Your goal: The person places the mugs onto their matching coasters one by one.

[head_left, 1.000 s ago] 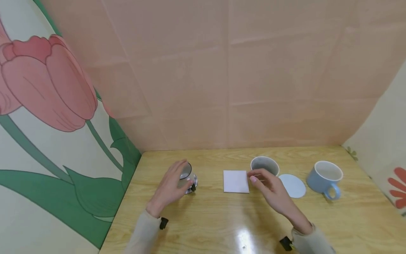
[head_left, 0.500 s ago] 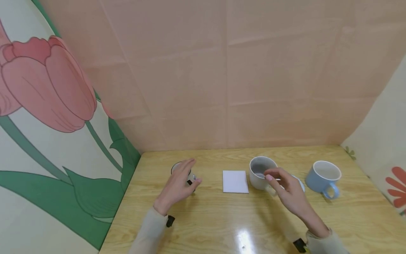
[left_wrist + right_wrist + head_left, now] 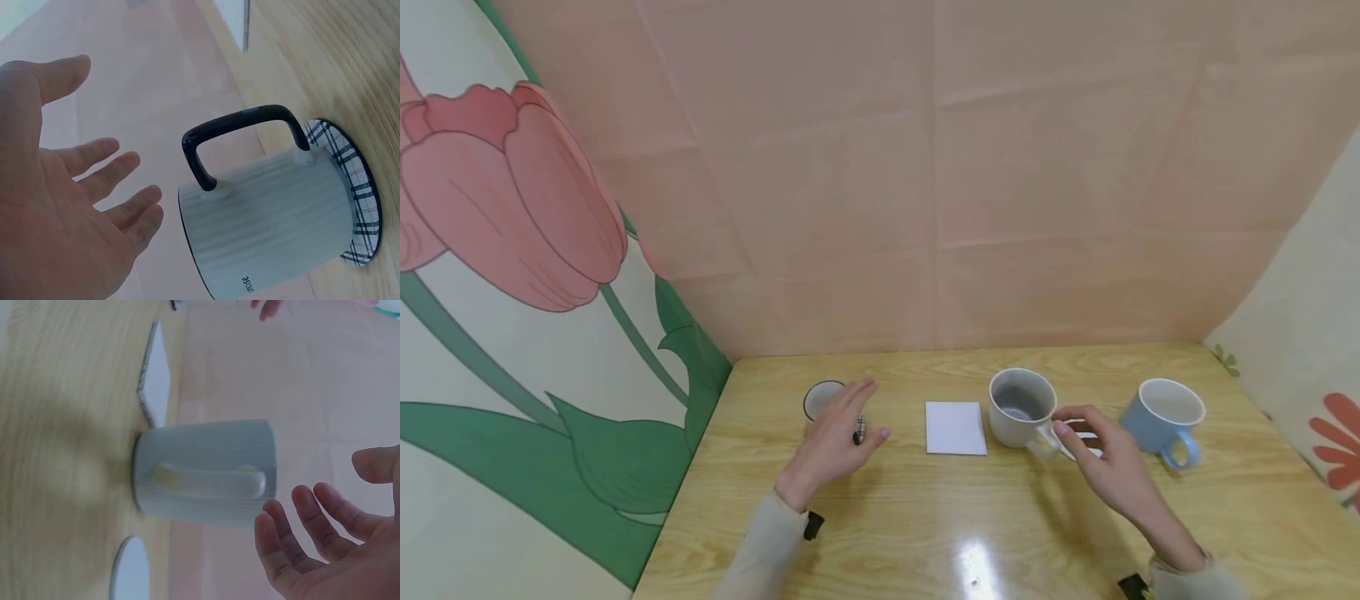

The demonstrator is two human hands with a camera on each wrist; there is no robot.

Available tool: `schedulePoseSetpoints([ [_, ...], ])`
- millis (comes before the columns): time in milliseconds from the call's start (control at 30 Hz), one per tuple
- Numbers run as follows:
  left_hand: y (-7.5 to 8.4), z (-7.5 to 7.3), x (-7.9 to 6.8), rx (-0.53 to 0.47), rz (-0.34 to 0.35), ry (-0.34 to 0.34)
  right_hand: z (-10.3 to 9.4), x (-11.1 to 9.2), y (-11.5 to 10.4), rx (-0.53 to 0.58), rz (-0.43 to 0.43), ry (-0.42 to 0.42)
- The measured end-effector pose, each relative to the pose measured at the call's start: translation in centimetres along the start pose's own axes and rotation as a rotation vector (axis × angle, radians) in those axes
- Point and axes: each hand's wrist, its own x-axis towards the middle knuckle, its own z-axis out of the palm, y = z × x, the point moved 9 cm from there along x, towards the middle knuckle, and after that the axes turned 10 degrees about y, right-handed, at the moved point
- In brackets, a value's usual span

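Note:
My left hand point(image 3: 829, 446) hovers with loosely extended fingers beside a black-rimmed white mug point(image 3: 269, 219). That mug stands upright on a round plaid coaster point(image 3: 359, 194), its black handle facing the hand; from the head, the hand partly covers both. To the right, a plain white mug point(image 3: 1013, 427) with a pale handle stands directly on the table. Close to its handle is my right hand point(image 3: 1112, 471), fingers slightly bent and holding nothing. In the right wrist view a gap shows between most fingers and the mug; whether a fingertip touches it I cannot tell.
A square white coaster point(image 3: 955, 428) lies between the two white mugs. Beneath my right hand in the head view, a round white coaster point(image 3: 130, 575) is partly hidden. A blue mug point(image 3: 1144, 423) stands further right on the wooden table point(image 3: 880, 533), which ends at a pink backdrop.
My left hand has drifted right, uncovering more of the black-rimmed mug. My right hand has moved right, from beside the square coaster to near the plain mug's handle. The mugs stay put.

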Motion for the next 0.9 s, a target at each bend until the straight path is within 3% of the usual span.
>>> schedulePoseSetpoints([
  [333, 0.5, 1.5, 0.2, -0.042, 0.001, -0.027, -0.5, -1.0, 2.4, -0.046, 0.038, 0.033],
  [900, 1.8, 4.7, 0.3, -0.09, -0.06, -0.108, 1.4, -2.7, 5.0, -0.019, 0.143, -0.016],
])
